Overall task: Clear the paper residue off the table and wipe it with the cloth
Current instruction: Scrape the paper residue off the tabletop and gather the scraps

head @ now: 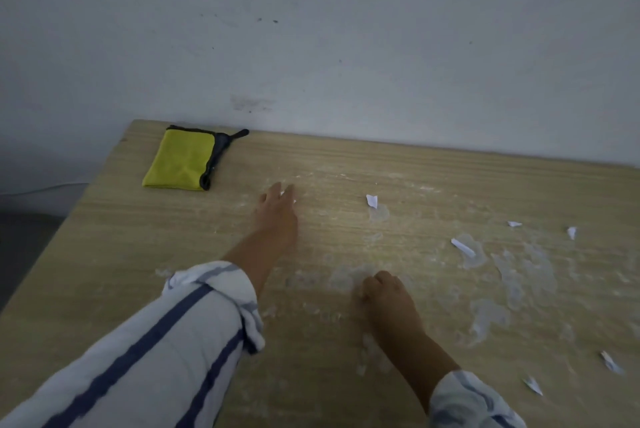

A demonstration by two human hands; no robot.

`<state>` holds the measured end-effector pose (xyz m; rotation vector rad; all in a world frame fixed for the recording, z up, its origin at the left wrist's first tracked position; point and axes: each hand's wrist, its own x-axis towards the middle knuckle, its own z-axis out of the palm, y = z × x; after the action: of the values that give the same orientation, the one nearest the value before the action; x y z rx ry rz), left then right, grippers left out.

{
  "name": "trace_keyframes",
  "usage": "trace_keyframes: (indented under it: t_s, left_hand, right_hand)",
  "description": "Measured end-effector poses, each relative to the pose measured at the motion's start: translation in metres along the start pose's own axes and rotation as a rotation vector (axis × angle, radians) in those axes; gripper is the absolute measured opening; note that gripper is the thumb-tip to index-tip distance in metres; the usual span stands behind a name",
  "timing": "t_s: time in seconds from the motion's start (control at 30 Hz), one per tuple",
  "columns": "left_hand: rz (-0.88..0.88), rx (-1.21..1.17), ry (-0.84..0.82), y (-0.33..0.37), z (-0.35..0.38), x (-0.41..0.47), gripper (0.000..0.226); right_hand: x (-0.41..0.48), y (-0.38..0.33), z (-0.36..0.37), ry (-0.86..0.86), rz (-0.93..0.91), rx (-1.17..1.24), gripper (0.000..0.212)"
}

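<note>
Left hand (277,216), fingers straight, touches a paper scrap (282,193); right hand (384,292) curled on table (450,168).

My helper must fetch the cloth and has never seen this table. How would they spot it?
Start at the wooden table against the pale wall and go to its far left corner. There lies the cloth, folded flat, beyond the left hand. It is bright yellow with a dark grey edge, unlike the small white paper scraps to its right.

cloth (183,161) far-left on table (104,247), paper scraps (462,247) right
</note>
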<state>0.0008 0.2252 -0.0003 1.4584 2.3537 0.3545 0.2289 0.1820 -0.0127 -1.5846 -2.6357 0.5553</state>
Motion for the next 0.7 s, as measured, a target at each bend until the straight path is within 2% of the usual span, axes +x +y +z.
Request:
trace_keyframes:
  t_s: [0.1, 0.23, 0.37, 0.6, 0.7]
  left_hand:
    - [0.081, 0.110, -0.056, -0.004, 0.002, 0.018, 0.037]
    - [0.134, 0.098, 0.048, -0.008, 0.006, 0.011, 0.022]
    - [0.109, 0.013, 0.053, -0.011, 0.004, -0.003, 0.022]
    - [0.070, -0.099, -0.011, -0.025, 0.000, -0.043, 0.025]
    - [0.064, -0.147, -0.058, -0.032, 0.001, -0.064, 0.023]
  right_hand:
    - [0.006, 0.010, -0.016, -0.139, 0.087, 0.176, 0.023]
    - [0.010, 0.023, -0.034, -0.244, 0.087, 0.335, 0.020]
    - [0.004, 0.022, -0.020, -0.245, -0.048, 0.198, 0.027]
    - [-0.002, 0.009, -0.007, -0.216, -0.008, 0.041, 0.006]
    - [-0.009, 0.007, -0.006, -0.202, -0.006, -0.017, 0.012]
